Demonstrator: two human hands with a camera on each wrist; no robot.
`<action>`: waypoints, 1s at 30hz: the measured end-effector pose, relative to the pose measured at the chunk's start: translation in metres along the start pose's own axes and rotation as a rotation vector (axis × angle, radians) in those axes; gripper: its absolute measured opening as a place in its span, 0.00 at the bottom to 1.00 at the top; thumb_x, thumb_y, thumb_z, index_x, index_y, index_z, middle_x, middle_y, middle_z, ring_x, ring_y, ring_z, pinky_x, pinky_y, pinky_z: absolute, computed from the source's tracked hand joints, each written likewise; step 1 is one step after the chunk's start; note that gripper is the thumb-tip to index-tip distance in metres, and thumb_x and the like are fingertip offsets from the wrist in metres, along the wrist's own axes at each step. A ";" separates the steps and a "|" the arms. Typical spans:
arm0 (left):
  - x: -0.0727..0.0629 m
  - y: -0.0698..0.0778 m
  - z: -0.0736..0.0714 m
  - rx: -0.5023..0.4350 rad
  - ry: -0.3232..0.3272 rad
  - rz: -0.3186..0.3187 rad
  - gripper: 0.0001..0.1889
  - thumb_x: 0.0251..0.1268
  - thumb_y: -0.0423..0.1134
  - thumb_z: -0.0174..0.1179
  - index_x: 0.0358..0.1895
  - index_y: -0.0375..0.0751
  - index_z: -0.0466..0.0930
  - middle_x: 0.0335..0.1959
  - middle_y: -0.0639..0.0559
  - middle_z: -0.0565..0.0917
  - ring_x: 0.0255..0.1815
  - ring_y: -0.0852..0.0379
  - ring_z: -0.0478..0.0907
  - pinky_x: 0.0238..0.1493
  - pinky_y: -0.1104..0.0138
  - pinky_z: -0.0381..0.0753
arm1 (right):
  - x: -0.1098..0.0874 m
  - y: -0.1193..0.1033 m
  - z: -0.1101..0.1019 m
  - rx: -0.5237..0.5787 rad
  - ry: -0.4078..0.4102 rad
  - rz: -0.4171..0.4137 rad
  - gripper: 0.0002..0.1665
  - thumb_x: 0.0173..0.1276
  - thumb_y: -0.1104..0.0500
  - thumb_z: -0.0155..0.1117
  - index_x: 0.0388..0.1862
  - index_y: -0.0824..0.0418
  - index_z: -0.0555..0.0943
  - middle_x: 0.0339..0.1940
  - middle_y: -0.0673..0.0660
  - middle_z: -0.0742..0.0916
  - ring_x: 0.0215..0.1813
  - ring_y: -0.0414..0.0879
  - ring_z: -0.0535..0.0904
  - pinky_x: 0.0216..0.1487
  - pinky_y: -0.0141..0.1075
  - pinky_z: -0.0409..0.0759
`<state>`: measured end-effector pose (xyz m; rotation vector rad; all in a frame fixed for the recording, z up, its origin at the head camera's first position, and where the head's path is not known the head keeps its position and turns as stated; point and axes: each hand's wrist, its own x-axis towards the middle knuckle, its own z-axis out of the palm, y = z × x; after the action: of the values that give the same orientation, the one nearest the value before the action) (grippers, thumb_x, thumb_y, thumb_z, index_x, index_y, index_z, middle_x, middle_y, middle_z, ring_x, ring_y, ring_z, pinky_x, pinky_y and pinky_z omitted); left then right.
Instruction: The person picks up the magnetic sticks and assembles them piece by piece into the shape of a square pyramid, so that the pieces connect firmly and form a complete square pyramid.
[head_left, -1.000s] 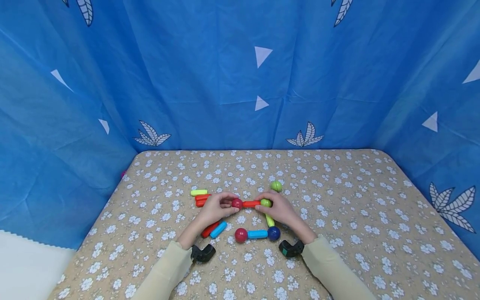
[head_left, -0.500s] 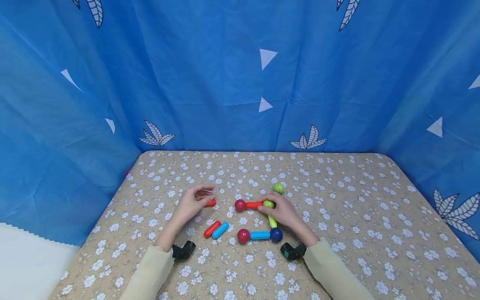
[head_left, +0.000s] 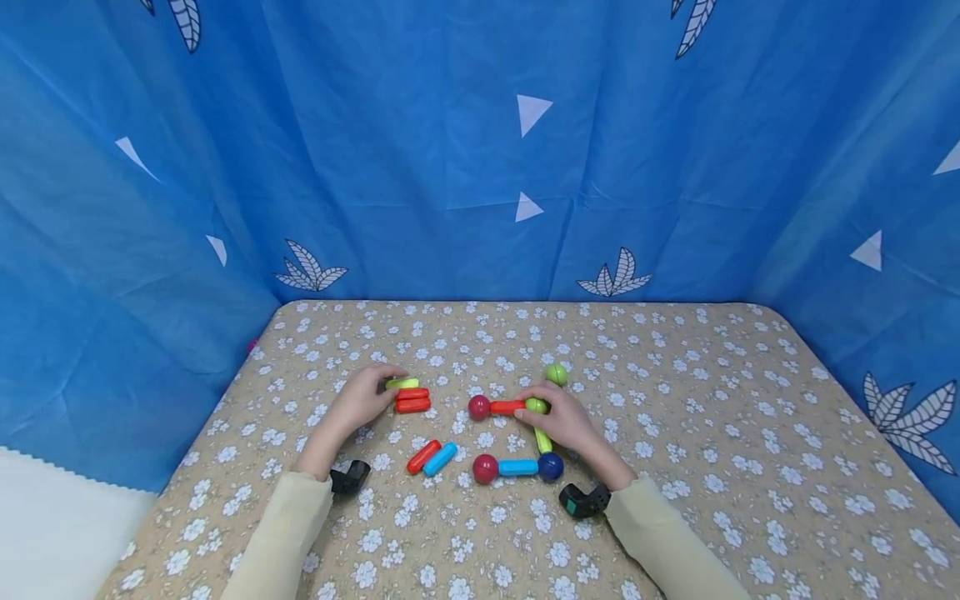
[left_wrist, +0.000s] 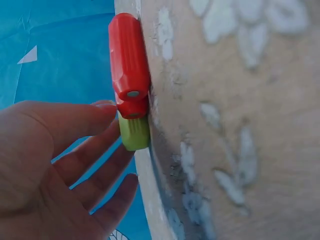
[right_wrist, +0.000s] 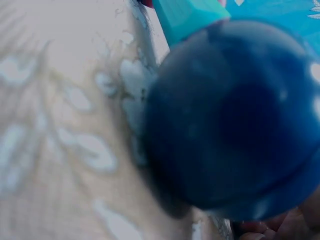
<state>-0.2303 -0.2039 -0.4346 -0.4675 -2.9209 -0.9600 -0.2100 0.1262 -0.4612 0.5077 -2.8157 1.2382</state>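
Note:
My left hand (head_left: 360, 400) has its thumb and fingers on either side of a yellow-green magnetic rod (head_left: 405, 384), which lies against two red rods (head_left: 412, 406). The left wrist view shows the thumb beside the red rods (left_wrist: 129, 55) and fingers behind the yellow-green one. On the right, my right hand (head_left: 562, 419) holds a green ball (head_left: 536, 405) where a red rod (head_left: 506, 407) and another yellow-green rod (head_left: 543, 440) meet. A red ball (head_left: 478, 407) caps that red rod's left end. Below, a second red ball (head_left: 485, 468), a blue rod (head_left: 517, 467) and a dark blue ball (head_left: 550, 466) form a row.
A separate green ball (head_left: 556, 374) sits just beyond the right hand. Between the forearms lie a loose red rod (head_left: 423, 457) and a loose light blue rod (head_left: 440, 459). A flowered cloth (head_left: 675, 400) covers the table, with blue curtains (head_left: 450, 150) behind.
The left hand has left the red ball and moved left, over the stacked red rods, to the yellow-green rod. My right hand stays at the green ball.

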 end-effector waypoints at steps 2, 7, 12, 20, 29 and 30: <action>0.001 0.002 -0.001 0.016 -0.010 -0.011 0.16 0.58 0.24 0.59 0.51 0.34 0.80 0.50 0.38 0.79 0.54 0.39 0.72 0.55 0.48 0.69 | 0.000 0.000 0.000 -0.005 0.003 0.001 0.11 0.56 0.57 0.72 0.40 0.53 0.85 0.39 0.48 0.80 0.34 0.42 0.72 0.35 0.38 0.70; 0.005 0.003 -0.001 0.057 -0.033 -0.039 0.15 0.58 0.25 0.60 0.49 0.34 0.81 0.48 0.40 0.80 0.52 0.41 0.74 0.53 0.49 0.71 | -0.001 -0.001 0.000 -0.013 0.004 0.002 0.11 0.56 0.57 0.72 0.40 0.53 0.85 0.41 0.49 0.80 0.36 0.42 0.73 0.37 0.39 0.71; 0.009 0.006 0.001 0.121 -0.036 -0.071 0.10 0.58 0.31 0.64 0.43 0.36 0.84 0.41 0.44 0.82 0.45 0.45 0.77 0.47 0.52 0.75 | -0.001 0.000 0.000 -0.007 0.006 0.002 0.11 0.57 0.57 0.71 0.40 0.53 0.85 0.43 0.50 0.81 0.40 0.45 0.75 0.41 0.41 0.72; 0.008 0.008 0.000 0.170 -0.022 -0.101 0.13 0.58 0.34 0.65 0.46 0.34 0.82 0.36 0.46 0.81 0.37 0.50 0.77 0.40 0.55 0.77 | -0.003 0.000 -0.002 0.012 0.000 0.019 0.11 0.57 0.58 0.71 0.40 0.54 0.85 0.46 0.52 0.82 0.46 0.48 0.76 0.47 0.46 0.72; -0.006 0.029 -0.005 -0.335 0.042 -0.234 0.16 0.61 0.37 0.63 0.49 0.32 0.78 0.39 0.45 0.80 0.40 0.50 0.77 0.40 0.61 0.79 | -0.004 -0.002 -0.004 0.013 -0.007 0.027 0.10 0.57 0.58 0.71 0.39 0.54 0.85 0.47 0.53 0.82 0.47 0.50 0.76 0.48 0.47 0.72; -0.008 0.034 -0.004 -0.399 0.028 -0.247 0.16 0.61 0.37 0.63 0.50 0.32 0.77 0.40 0.44 0.79 0.41 0.50 0.76 0.40 0.61 0.79 | -0.004 -0.002 -0.004 0.014 -0.005 0.026 0.10 0.57 0.58 0.71 0.39 0.54 0.85 0.47 0.53 0.82 0.47 0.50 0.76 0.48 0.48 0.72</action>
<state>-0.2132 -0.1825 -0.4124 -0.0969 -2.8046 -1.5784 -0.2062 0.1286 -0.4573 0.4770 -2.8287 1.2639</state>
